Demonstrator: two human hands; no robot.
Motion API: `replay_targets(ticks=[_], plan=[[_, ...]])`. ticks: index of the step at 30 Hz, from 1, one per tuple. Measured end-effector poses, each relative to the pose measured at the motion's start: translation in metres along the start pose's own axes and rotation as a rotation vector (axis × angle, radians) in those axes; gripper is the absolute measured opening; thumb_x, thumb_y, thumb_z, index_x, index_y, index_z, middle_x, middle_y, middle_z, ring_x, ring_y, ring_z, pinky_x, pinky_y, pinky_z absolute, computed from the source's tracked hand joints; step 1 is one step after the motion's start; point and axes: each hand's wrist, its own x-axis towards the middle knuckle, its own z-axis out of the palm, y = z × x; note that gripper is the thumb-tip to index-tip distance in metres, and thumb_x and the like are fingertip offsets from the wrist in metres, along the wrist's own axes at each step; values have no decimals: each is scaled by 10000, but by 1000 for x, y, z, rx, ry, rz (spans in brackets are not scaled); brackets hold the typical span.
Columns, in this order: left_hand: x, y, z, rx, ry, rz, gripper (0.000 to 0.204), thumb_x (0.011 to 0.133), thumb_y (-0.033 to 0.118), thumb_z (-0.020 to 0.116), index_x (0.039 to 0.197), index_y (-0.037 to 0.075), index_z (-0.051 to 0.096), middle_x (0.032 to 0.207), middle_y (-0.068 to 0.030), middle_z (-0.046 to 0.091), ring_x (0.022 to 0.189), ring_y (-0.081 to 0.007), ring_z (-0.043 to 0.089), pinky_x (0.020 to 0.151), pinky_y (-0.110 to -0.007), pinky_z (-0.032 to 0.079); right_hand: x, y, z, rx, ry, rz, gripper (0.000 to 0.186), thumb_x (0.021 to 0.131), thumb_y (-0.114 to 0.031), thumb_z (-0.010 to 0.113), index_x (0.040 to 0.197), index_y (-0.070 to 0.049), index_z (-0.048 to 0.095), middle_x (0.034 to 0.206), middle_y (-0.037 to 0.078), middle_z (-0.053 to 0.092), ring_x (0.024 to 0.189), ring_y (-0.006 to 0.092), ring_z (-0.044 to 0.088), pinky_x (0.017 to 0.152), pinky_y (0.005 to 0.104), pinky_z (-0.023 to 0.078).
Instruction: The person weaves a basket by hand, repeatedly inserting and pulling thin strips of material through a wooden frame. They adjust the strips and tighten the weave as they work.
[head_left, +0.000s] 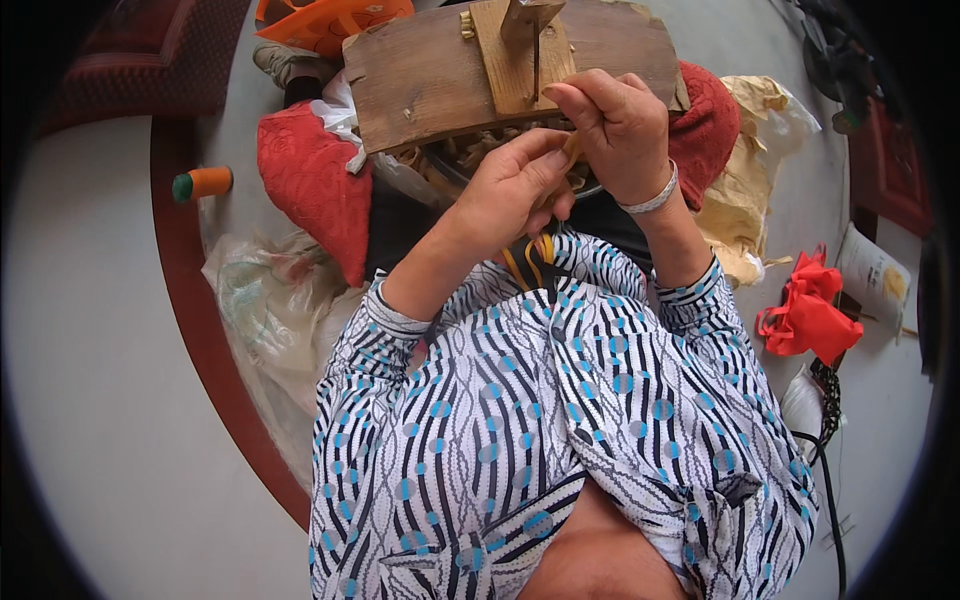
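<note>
My left hand [512, 188] is closed, its thumb and fingers pinched on a small yellowish piece [572, 148] whose kind I cannot make out. Right beside it, a little higher, my right hand [622, 130] has its thumb and forefinger pressed together, and anything between them is too small to tell. Just beyond both hands lies a worn wooden board [420, 85] across the knees. Fixed on it is a lighter wood block [505, 60] with a thin dark upright strip [537, 75]. Under the board's near edge, partly hidden by my hands, sits a dark bowl [440, 160] with pale curled bits.
An orange thread spool [210, 182] with a green end lies on the floor at left, near a clear plastic bag [270, 290]. Crumpled tan paper [740, 170] and a red cloth bag [810, 310] are at right. An orange bag [330, 22] is at the far left.
</note>
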Motion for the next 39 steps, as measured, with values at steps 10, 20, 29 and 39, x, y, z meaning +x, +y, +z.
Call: replay_targets(ticks=[10,20,29,39], plan=[[-1,6,-33,615,165,355,267,957,221,579,853,-12,660,647,-24,574,594,-85,511,540,-252,424,-36,-66,-35,1179,-738,733,190,919,-115,622,1011,32,700,755,-12,645,658,34,542,580,207,433],[-9,-17,9,-8,86,324,330,916,85,620,1204,-37,517,929,14,558,782,-30,498,669,-175,421,-43,-23,16,784,-53,431,204,957,-67,557,1118,6,656,985,73,715,862,70,627,781,207,521],[-4,-32,-28,533,234,304,129,908,107,630,988,8,611,747,-2,594,594,-110,553,524,-239,442,-41,-5,19,-61,-157,-20,107,821,-171,654,903,-103,670,714,37,616,731,224,622,706,337,453],[-7,-57,-30,1312,546,1028,350,756,22,631,1105,38,655,1000,-104,674,727,-246,648,606,-335,512,-75,-5,21,1193,-477,869,327,980,-242,558,1104,44,656,1042,51,677,995,103,596,900,269,471]])
